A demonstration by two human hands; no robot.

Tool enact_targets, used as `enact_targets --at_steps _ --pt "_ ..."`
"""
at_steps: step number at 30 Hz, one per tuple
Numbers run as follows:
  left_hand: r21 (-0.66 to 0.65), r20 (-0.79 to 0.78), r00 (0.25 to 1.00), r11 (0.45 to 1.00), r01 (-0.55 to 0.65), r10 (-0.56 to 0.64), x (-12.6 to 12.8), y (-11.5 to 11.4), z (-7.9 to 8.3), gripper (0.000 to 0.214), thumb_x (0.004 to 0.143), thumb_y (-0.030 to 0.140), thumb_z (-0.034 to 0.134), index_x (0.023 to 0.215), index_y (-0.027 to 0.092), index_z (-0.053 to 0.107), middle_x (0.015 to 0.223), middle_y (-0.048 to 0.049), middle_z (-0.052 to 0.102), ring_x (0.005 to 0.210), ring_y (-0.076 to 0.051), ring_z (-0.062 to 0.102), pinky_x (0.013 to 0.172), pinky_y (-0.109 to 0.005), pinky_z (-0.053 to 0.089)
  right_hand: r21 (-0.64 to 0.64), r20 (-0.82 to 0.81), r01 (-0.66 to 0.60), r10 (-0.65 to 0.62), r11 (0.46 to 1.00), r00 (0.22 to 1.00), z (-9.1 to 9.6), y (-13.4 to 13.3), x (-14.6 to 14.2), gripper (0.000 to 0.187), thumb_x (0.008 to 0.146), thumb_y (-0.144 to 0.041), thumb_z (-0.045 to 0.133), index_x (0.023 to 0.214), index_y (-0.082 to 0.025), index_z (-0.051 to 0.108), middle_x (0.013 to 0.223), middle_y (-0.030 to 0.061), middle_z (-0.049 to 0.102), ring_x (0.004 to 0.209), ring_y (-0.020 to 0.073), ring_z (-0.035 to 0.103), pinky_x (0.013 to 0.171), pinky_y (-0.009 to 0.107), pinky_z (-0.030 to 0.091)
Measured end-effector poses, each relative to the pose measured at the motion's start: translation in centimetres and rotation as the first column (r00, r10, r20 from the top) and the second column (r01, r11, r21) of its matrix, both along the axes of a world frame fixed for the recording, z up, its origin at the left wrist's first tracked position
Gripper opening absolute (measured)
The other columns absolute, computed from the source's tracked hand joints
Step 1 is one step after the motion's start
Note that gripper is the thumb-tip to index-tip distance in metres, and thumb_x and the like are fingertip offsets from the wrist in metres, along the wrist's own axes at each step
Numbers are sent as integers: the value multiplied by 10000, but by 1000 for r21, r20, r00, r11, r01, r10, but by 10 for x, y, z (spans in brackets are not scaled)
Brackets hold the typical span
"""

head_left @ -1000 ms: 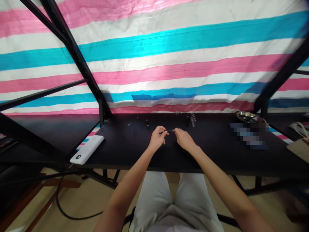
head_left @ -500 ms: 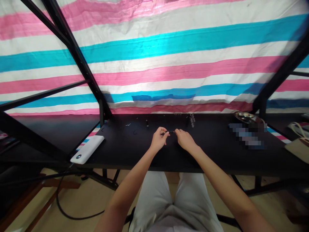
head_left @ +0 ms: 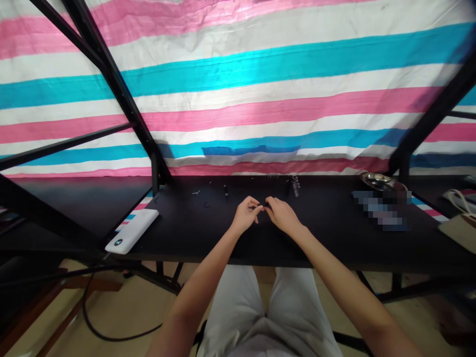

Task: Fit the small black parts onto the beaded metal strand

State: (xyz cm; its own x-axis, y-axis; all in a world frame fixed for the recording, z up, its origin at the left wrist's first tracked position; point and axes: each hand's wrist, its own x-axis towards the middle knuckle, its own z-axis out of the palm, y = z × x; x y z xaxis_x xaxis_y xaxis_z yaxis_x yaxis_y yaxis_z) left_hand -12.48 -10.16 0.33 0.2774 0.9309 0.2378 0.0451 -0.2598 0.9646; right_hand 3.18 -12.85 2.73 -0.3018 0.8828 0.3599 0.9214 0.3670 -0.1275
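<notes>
Just above the black table point(head_left: 208, 233), my left hand point(head_left: 246, 214) and my right hand point(head_left: 280, 213) meet with fingertips nearly touching. Both pinch a small dark thin piece point(head_left: 264, 204), mostly covered by the fingers; its exact kind is too small to make out. Behind my right hand lies a cluster of small greyish round pieces point(head_left: 296, 186). A short dark piece with light ends point(head_left: 225, 190) is on the table beyond my left hand.
A white power bank point(head_left: 134, 230) with a cable lies at the table's left edge. Thin white bits point(head_left: 196, 192) are scattered toward the back. A shiny metal dish point(head_left: 383, 181) stands at the back right, a blurred patch before it. Black frame posts point(head_left: 122, 94) rise at both sides.
My right hand has moved left, closing the gap to my left hand. The dark piece between them is now more hidden by fingers. Other things on the table stay where they were.
</notes>
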Motion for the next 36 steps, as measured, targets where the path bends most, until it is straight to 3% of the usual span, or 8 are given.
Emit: enact_targets --at_steps 10,13,16,19,24,29,33,36 --pt "-14 34 999 1000 0 0 -16 9 3 322 721 396 625 841 162 440 745 -14 633 368 -67 523 388 -183 395 -68 101 -5 12 998 995 11 11 -17 194 908 -251 356 999 -164 503 831 85 584 704 168 564 600 253 323" --pt "-9 33 999 1000 -13 13 -28 15 11 335 691 387 658 852 157 476 739 -9 625 379 -66 526 390 -179 391 -74 26 -61 63 995 998 11 22 -25 183 909 -259 357 1001 -182 496 843 74 588 709 157 564 591 237 320" --pt "-1 90 987 991 -136 136 -46 25 17 359 662 385 684 880 157 511 716 -1 620 369 -54 500 371 -169 364 -61 -148 -149 138 987 979 6 39 -32 158 903 -270 380 1010 -205 476 865 56 595 727 146 560 606 225 335" --pt "-12 204 909 930 -368 362 -65 35 18 306 692 397 646 824 153 518 662 6 608 342 -36 452 338 -156 307 -60 -347 -167 136 984 928 -2 61 -42 131 877 -269 411 977 -207 469 783 26 587 690 145 547 621 231 352" --pt "-178 396 659 758 -628 639 -86 41 12 241 679 318 616 795 159 477 596 41 556 314 -37 417 309 -154 233 -114 -631 -171 62 979 773 -16 96 -65 140 844 -320 407 920 -209 447 676 -16 541 584 134 510 614 248 376" --pt "-369 464 543 710 -600 700 -96 42 8 261 627 261 603 821 168 455 588 64 518 323 -34 405 333 -158 218 -135 -819 -300 64 944 571 -37 127 -86 204 806 -403 429 776 -203 458 699 -13 547 554 104 489 604 236 398" --pt "-450 485 509 702 -552 711 -100 43 5 271 607 263 613 809 171 457 592 74 493 334 -22 375 362 -166 221 -113 -808 -201 27 973 588 -50 147 -91 228 731 -406 521 677 -187 485 635 -17 501 588 111 455 615 238 384" --pt "-468 495 501 704 -534 710 -101 43 5 266 604 258 612 802 174 456 592 75 484 338 -19 361 366 -172 208 -157 -776 -224 20 962 631 -53 154 -92 215 707 -391 553 678 -182 514 613 -24 507 576 108 450 597 231 373"
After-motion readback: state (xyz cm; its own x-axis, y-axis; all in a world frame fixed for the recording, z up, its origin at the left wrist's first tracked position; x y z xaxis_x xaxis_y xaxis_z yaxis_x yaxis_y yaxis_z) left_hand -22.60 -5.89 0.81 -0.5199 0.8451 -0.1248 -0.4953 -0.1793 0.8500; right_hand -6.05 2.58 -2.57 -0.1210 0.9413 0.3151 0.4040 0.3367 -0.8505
